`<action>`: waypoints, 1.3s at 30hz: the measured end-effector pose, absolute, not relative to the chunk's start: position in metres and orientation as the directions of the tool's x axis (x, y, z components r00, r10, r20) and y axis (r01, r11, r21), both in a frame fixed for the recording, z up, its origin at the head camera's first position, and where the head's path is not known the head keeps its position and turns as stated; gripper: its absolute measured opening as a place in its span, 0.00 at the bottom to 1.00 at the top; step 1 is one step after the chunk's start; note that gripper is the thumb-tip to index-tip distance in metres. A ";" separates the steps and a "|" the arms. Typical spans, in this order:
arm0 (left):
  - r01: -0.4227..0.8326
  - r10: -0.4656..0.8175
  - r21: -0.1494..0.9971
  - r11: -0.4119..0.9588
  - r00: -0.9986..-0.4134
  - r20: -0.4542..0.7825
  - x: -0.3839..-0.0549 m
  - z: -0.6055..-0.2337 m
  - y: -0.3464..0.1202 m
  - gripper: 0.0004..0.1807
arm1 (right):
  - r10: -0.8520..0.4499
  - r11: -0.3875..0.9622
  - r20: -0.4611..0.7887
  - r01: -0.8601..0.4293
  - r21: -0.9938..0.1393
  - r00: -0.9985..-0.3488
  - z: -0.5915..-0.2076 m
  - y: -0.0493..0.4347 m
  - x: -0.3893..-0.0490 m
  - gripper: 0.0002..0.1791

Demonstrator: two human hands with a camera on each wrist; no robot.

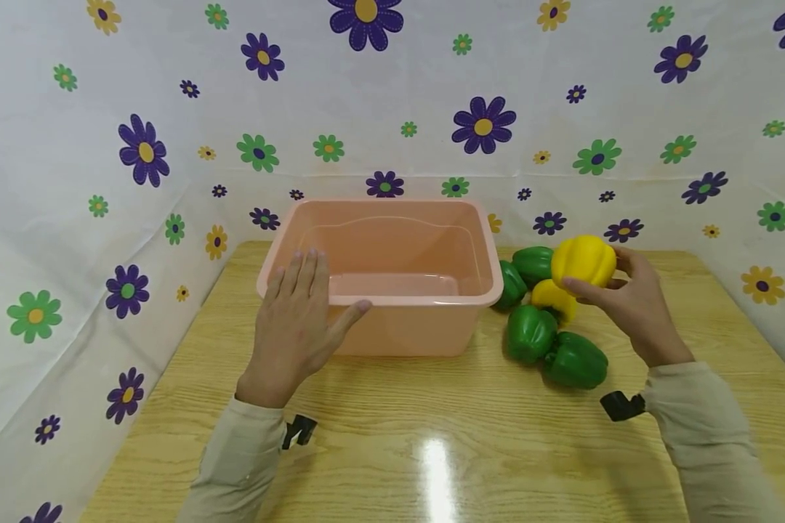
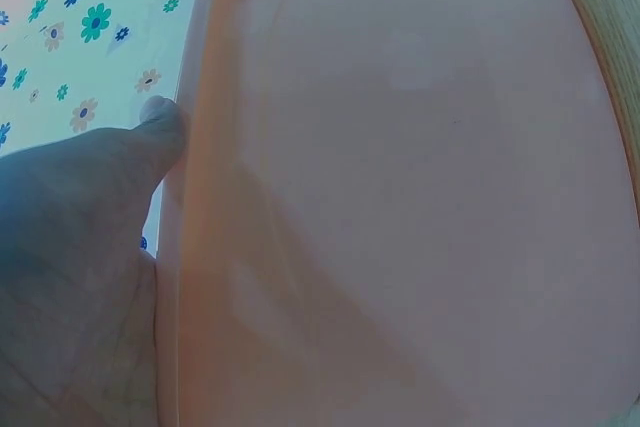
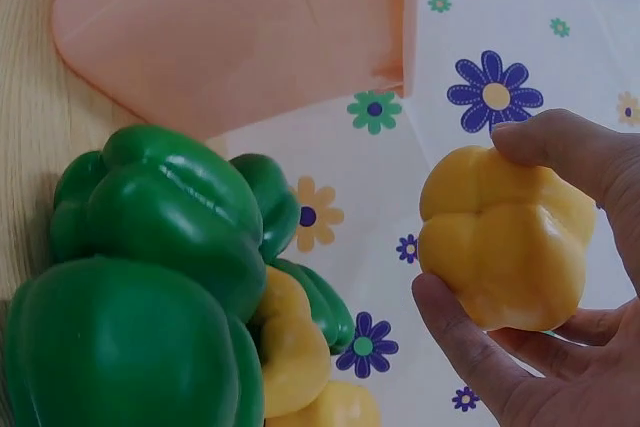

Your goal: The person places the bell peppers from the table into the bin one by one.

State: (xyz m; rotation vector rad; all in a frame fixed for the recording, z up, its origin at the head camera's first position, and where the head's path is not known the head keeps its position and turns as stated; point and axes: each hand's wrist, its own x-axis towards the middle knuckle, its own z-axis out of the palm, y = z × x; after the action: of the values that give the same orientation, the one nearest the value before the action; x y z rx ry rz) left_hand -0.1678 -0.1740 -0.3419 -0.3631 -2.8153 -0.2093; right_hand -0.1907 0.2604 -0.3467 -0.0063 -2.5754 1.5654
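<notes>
A yellow bell pepper (image 1: pixel 584 261) is held up by my right hand (image 1: pixel 634 305), thumb on one side and fingers on the other; the right wrist view shows this yellow pepper (image 3: pixel 505 237) gripped near its sides. My left hand (image 1: pixel 294 330) lies with straight fingers over the front rim of a pink plastic bin (image 1: pixel 405 327). In the left wrist view the thumb touches the bin's rim (image 2: pixel 200 197). Beneath and beside the held pepper is a cluster of green bell peppers (image 1: pixel 530 334), with yellow pepper (image 1: pixel 552 299) among them.
The bin stands toward the back of a wooden table (image 1: pixel 379 428), its inside floor visible from above. The peppers lie just right of it. A white cloth with printed flowers (image 1: pixel 405 94) hangs behind and at the sides. A black wrist mount (image 1: pixel 621 405) sticks out from the right sleeve.
</notes>
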 end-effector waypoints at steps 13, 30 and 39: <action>0.279 0.231 0.106 0.955 -0.916 0.329 -0.167 -0.341 -0.174 0.55 | 0.052 0.415 0.117 -0.085 -0.906 -0.992 -0.337 0.242 -0.197 0.52; 0.276 0.228 0.094 0.957 -0.909 0.347 -0.167 -0.342 -0.175 0.55 | 0.072 0.376 0.186 -0.146 -0.915 -0.980 -0.330 0.219 -0.200 0.47; 0.269 0.223 0.110 0.957 -0.922 0.318 -0.166 -0.341 -0.174 0.55 | 0.066 0.335 0.183 -0.151 -0.930 -0.981 -0.330 0.212 -0.199 0.46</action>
State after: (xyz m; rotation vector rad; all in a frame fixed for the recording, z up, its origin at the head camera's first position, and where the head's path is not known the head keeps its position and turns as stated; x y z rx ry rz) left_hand -0.1662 -0.1741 -0.3412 -0.3609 -2.8032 -0.2175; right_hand -0.1989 0.2123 -0.3302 0.0778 -2.4079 1.7087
